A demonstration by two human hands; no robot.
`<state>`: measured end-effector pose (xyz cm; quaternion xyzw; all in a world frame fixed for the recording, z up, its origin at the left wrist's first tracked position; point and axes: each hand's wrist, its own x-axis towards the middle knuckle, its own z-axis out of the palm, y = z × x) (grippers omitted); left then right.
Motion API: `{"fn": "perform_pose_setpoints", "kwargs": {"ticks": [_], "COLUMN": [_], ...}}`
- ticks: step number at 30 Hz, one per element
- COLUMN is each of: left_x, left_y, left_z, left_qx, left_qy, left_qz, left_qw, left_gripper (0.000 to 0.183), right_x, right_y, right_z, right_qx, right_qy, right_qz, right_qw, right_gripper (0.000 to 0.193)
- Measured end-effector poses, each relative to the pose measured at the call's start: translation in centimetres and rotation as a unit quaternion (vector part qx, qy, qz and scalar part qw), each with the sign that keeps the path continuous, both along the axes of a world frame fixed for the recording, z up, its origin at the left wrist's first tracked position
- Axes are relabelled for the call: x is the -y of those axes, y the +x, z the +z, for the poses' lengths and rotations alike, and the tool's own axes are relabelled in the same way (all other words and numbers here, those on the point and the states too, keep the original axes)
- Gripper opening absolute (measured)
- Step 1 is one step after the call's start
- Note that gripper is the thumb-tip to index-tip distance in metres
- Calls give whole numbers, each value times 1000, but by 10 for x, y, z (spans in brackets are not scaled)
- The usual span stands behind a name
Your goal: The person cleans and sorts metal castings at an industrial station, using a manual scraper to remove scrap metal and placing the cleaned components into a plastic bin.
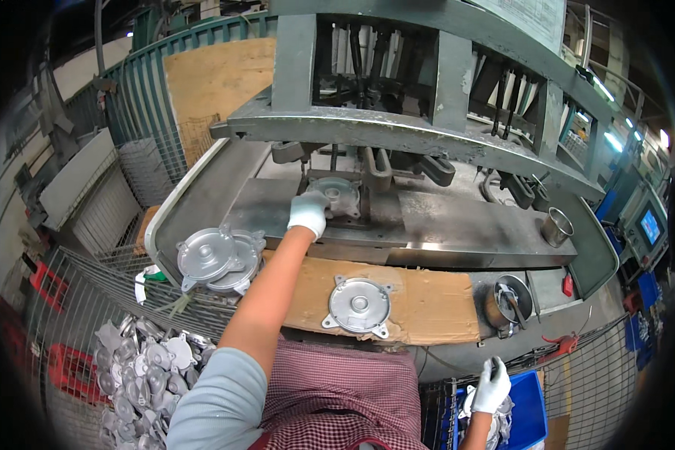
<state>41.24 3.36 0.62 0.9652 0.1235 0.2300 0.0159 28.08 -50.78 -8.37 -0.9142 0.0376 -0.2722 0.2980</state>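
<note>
My left hand (308,214), in a white glove, reaches into the machine with its fingers closed at the near left edge of a round grey metal cover (334,196). This cover sits on the machine bed under the clamps; the fingertips are partly hidden. My right hand (491,386), gloved with dark fingertips, is at the lower right above a blue bin (529,409) of metal parts. Its fingers point up, slightly apart, with nothing visible in them. Another round metal cover with lugs (360,304) lies flat on a cardboard sheet (435,307) in front of me.
Left of my forearm, round covers (206,255) are stacked, overlapping. A wire basket below holds a heap of metal castings (154,364). A heavy grey machine frame (397,127) spans above the bed. At right stand a metal cup (556,226) and a pot with tools (508,300).
</note>
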Motion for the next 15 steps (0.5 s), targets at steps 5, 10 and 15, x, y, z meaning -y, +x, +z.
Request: {"fn": "perform_pose_setpoints", "kwargs": {"ticks": [5, 10, 15], "left_x": [40, 69, 77], "left_y": [-28, -56, -77], "left_z": [-16, -7, -5], "left_qx": [109, 88, 100], "left_qy": [38, 43, -23], "left_qz": [-46, -26, -54], "left_qw": [992, 995, 993], "left_gripper": [24, 47, 48], "right_x": [39, 110, 194], "right_y": [3, 43, 110], "right_z": [-7, -1, -24], "right_qx": [63, 137, 55], "right_qy": [8, 21, 115], "right_qz": [-56, -243, -439], "right_qw": [996, 960, 889], "right_gripper": [33, 58, 82]}}
